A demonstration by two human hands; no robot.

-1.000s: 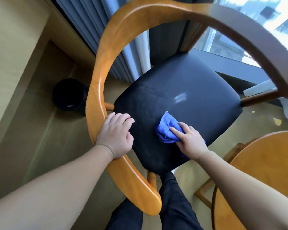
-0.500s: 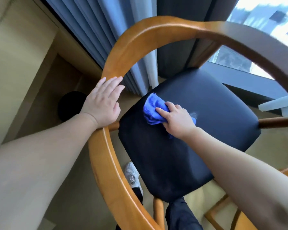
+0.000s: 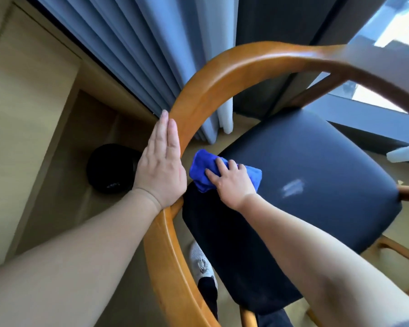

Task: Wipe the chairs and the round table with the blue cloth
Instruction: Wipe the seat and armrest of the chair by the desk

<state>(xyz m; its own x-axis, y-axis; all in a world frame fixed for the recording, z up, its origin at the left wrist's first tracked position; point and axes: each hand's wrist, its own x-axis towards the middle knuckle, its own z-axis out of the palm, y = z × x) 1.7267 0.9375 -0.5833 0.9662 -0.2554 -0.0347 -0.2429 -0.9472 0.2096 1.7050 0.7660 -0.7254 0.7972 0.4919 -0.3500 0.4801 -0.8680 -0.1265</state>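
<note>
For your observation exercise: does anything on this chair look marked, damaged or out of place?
A pale streak on the black seat, right of the blue cloth under the right hand. It breaks the dark surface; smear or window glare, I cannot tell.

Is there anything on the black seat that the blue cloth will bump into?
Nothing visible. The right hand holds the blue cloth on a corner of the black seat, and the rest of it lies bare. The left hand rests flat on the wooden rail, off to the side.

the curved wooden armrest [image 3: 198, 100] hems the seat's [image 3: 305, 175] left edge; its far right stays open.
</note>
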